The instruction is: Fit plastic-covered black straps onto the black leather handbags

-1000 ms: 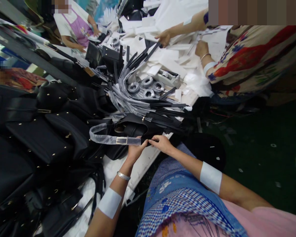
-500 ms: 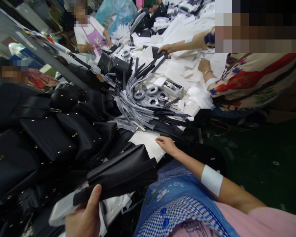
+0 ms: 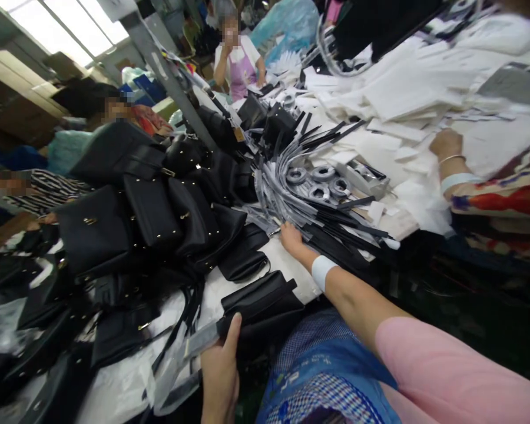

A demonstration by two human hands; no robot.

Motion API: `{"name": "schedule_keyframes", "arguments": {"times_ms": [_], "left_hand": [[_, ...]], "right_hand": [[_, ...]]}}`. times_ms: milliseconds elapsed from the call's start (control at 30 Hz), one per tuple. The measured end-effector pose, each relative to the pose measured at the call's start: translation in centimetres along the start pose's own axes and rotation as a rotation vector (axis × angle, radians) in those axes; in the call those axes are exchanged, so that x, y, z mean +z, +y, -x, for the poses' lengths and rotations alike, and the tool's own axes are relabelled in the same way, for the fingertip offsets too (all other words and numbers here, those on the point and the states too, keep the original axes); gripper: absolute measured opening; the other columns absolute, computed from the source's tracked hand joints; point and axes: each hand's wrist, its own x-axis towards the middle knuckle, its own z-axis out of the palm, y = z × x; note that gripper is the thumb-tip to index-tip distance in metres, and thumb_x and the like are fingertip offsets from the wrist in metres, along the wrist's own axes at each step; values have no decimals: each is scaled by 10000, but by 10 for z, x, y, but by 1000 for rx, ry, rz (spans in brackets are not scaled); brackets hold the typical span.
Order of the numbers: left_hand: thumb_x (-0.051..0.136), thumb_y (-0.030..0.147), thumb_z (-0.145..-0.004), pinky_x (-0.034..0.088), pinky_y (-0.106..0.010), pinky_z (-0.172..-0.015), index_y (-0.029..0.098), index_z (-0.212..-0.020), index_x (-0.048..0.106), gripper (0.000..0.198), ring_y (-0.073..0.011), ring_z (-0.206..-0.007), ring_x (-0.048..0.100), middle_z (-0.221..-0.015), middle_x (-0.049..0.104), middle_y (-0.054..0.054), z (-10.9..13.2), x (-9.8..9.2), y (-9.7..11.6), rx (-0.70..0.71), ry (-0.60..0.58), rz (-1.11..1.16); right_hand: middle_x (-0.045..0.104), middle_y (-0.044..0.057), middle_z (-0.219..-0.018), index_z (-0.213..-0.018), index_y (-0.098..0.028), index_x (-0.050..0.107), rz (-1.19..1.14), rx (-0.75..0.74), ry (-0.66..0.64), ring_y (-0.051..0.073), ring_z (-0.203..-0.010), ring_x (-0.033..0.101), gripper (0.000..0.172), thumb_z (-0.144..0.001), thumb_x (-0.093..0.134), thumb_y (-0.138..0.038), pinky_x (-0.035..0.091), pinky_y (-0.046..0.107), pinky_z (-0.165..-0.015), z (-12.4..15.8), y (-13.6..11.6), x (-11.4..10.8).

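Observation:
My left hand [image 3: 221, 368] grips a black leather bag [image 3: 260, 300] at its near end, thumb on top. Cloudy plastic film [image 3: 176, 365] hangs from that end, beside the wrist. Reaching across the table, my right hand [image 3: 292, 240] has its fingers drawn together by a small pale stick-like tool [image 3: 275, 227]; whatever lies between the fingertips is hidden. Just beyond it spreads a bundle of black straps [image 3: 287, 185], partly wrapped in clear film. A small black pouch [image 3: 244, 264] lies between my hands and the bag pile.
Black bags with gold studs [image 3: 150, 215] are heaped on the left. Rolls of tape [image 3: 319, 193] and a tape dispenser [image 3: 364, 179] lie past the straps. White sheets [image 3: 406, 88] cover the far table. A co-worker's hand [image 3: 447, 144] is at right; other people sit across and left.
My right hand has moved forward from the bare white table patch to the pale tool by the straps. The view has swung left. The co-worker's outstretched arm is gone from the straps.

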Motion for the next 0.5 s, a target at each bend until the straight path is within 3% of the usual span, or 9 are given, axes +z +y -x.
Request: {"name": "schedule_keyframes", "arguments": {"times_ms": [167,367,500], "left_hand": [[657,475,-798,518,-419,-961,215,-1124,644,417,-259,-1044,671,-994,739,-62,-9,29,-2,30,-40,63],[649,483,-796,525,-376,-925,165,-1048,666,406,-252,-1025,669,-1011,734,-80,-9,38,-6,-27,-74,131],[694,460,-751,518,-400,-938,170,-1030,678,402,-263,-1021,667,-1019,731,-80,-11,43,-2,-85,-73,210]], "right_hand": [[539,222,-1222,-1158,-127,572,121,8,-9,298,-1161,495,281,-973,361,-125,466,395,-879,-15,2,0],[580,99,-1202,-1220,-152,546,170,37,-82,236,-1057,585,322,-943,554,-316,502,444,-889,-23,9,-12],[619,87,-1150,-1160,-155,590,120,46,-142,206,-983,622,287,-936,572,-333,528,418,-859,-27,5,-22]]}}
